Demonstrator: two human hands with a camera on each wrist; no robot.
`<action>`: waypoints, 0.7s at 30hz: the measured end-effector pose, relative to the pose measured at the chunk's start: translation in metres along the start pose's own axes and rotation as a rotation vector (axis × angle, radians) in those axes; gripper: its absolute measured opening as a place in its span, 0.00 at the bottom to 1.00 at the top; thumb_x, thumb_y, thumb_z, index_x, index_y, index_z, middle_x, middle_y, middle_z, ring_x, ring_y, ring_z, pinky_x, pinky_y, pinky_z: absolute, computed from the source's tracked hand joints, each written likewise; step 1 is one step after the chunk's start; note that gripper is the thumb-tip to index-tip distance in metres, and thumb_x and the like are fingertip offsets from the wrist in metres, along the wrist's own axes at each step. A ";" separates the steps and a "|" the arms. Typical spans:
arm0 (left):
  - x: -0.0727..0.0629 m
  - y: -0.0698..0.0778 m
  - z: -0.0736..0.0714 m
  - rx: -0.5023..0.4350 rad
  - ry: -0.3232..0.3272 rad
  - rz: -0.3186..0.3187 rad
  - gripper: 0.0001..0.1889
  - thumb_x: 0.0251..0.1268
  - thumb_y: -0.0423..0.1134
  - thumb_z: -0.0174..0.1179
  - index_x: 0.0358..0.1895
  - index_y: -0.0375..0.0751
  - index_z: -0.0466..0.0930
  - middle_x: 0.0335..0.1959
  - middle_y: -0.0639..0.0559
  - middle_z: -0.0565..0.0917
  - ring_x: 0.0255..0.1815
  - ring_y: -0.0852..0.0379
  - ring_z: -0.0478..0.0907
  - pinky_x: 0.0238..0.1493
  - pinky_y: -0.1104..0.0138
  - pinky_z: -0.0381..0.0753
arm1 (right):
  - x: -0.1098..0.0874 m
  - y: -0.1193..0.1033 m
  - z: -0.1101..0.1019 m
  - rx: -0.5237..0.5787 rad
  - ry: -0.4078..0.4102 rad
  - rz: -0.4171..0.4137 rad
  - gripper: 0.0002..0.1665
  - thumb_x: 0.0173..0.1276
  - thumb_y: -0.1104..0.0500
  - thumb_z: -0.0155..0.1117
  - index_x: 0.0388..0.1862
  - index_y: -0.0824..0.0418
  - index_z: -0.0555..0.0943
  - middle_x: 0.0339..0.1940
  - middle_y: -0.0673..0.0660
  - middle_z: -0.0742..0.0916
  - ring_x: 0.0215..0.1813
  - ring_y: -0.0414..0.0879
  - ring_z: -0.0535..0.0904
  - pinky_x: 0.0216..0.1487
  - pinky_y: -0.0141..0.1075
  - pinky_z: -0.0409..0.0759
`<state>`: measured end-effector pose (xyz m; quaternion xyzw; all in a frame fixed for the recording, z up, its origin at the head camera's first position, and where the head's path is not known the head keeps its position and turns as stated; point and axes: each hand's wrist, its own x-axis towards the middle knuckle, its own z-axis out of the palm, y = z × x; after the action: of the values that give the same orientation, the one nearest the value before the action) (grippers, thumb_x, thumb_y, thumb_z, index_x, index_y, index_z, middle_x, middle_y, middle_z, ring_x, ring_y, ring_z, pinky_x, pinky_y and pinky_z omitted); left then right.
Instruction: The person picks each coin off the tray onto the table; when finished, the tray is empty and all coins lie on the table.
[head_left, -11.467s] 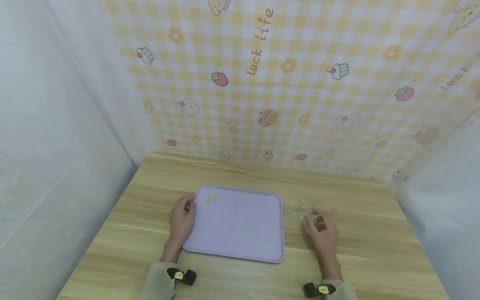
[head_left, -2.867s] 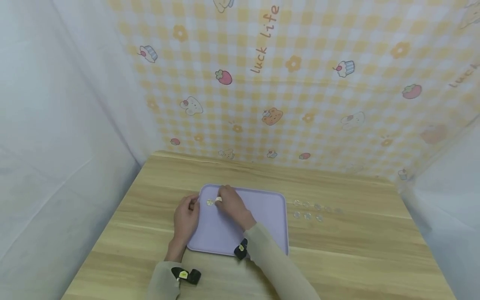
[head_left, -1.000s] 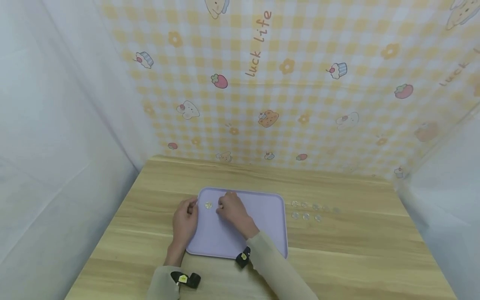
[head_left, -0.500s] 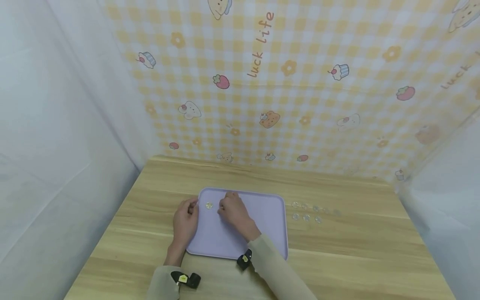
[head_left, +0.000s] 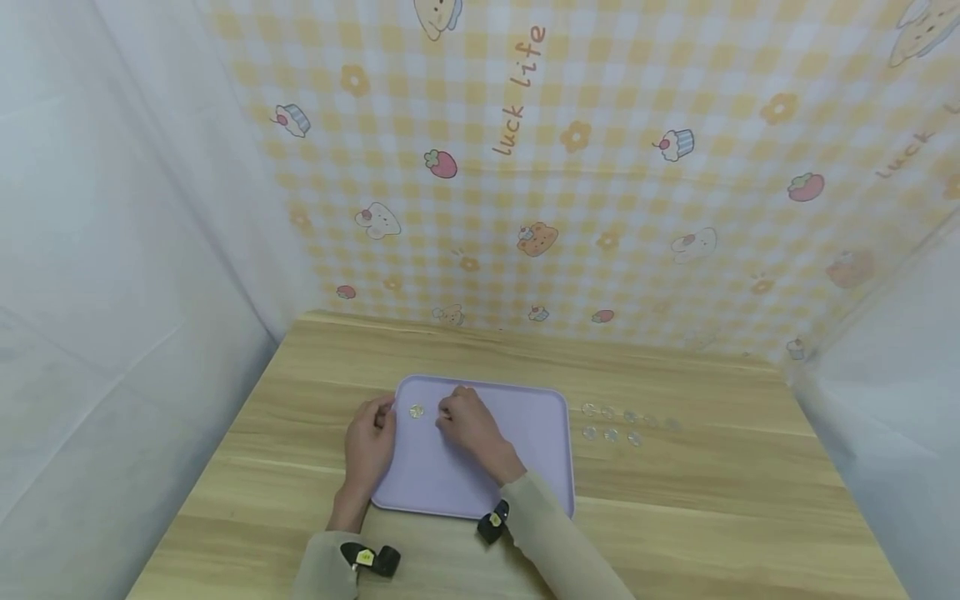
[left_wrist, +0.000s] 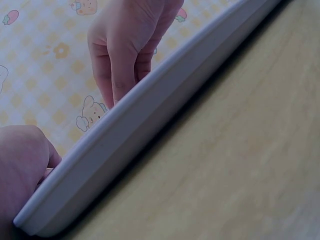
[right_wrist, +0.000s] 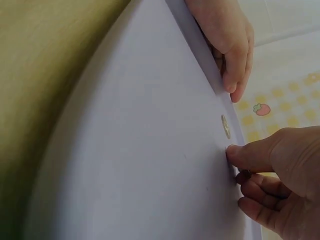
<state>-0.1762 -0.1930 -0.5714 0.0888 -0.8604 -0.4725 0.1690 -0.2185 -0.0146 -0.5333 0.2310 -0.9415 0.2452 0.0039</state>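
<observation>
My left hand holds the left rim of the lilac tray, its fingers curled at the edge. In the right wrist view, that hand has its fingertips right at the rim. My right hand is over the tray's upper left, thumb and fingers drawn together low over its surface. The small coin-like disc at its fingertips is hidden now. Another gold-tinted disc lies on the tray between the two hands, and it shows edge-on in the right wrist view as a thin disc.
Several clear discs lie in two rows on the wooden table, right of the tray. A yellow checked cloth hangs behind the table. Each sleeve carries a black wrist camera.
Earlier my right hand was beside the discs on the table, and two discs lay on the tray. It moved left over the tray to one disc's spot; lately it barely shifts. My left hand stays put.
</observation>
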 end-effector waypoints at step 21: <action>0.000 0.001 -0.001 0.014 -0.011 -0.018 0.12 0.71 0.34 0.56 0.54 0.37 0.82 0.41 0.46 0.83 0.37 0.54 0.77 0.36 0.69 0.76 | -0.016 0.019 -0.001 0.090 0.153 0.004 0.09 0.65 0.61 0.66 0.42 0.62 0.87 0.35 0.53 0.86 0.40 0.44 0.79 0.47 0.37 0.80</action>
<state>-0.1755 -0.1929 -0.5699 0.0951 -0.8639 -0.4683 0.1593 -0.2124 0.0078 -0.5434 0.2097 -0.9270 0.3041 0.0651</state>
